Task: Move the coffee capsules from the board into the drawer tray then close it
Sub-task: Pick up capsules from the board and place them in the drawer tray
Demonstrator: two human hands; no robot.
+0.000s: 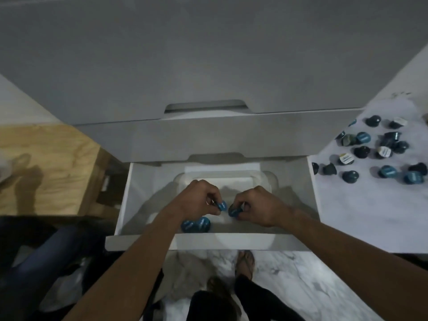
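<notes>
Two capsules lie at the tray's 6 o'clock edge, each hand, left and right, pinches another over its middle, and the rest sit on the board at 2 o'clock.

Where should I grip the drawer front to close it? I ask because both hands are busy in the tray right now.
Judging by its pose, take the drawer front along its top edge, from the near side, and push it away. It stands pulled out toward the person, and that long flat edge lies bare on either side of the forearms. The left hand and right hand each hold a capsule.
</notes>
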